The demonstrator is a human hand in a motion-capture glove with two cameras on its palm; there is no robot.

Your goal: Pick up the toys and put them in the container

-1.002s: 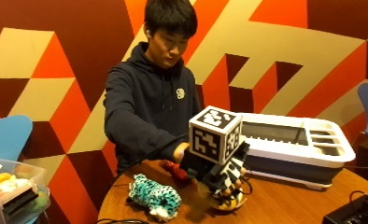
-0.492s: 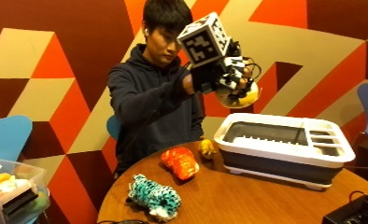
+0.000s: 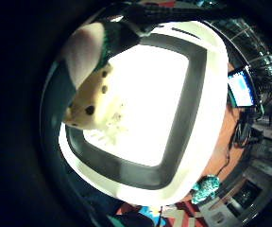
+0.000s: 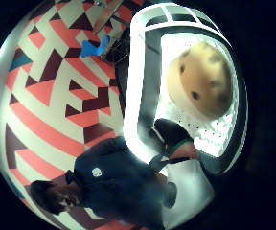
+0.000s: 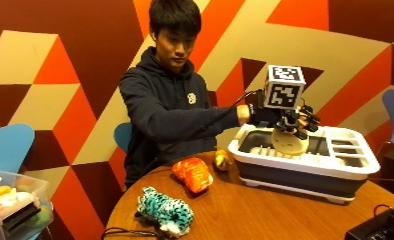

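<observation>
1. Outside view: the gloved right hand [image 5: 287,120] is over the open bin of the white container [image 5: 357,167] on the round wooden table [image 5: 263,210]. Just below the fingers hangs a pale yellow spotted toy [image 5: 289,142], above the container's rim. The fingers curl down at the toy's top, but this view does not show whether they touch it.

2. Same view, away from the fingers: an orange toy [image 5: 193,173] and a small yellow toy [image 5: 221,159] lie on the table beside the container's near wall; a teal spotted toy [image 5: 165,210] lies further off, near the table edge. A clear box [image 5: 10,210] of other toys sits well apart at the side.

3. Little finger side palm view: the spotted toy [image 3: 96,101] sits close against the palm, with a gloved finger [image 3: 114,35] lying over its upper end. The container's bright floor [image 3: 145,104] fills the space beyond the toy, which the outside view does not show. The teal toy [image 3: 206,188] appears past the container's rim.

4. Thumb side palm view: the spotted toy [image 4: 200,79] is over the container's interior [image 4: 214,129], with a gloved thumb [image 4: 171,136] curled just beside it; contact between thumb and toy cannot be told. The person's dark sleeve and body show beyond the rim.
</observation>
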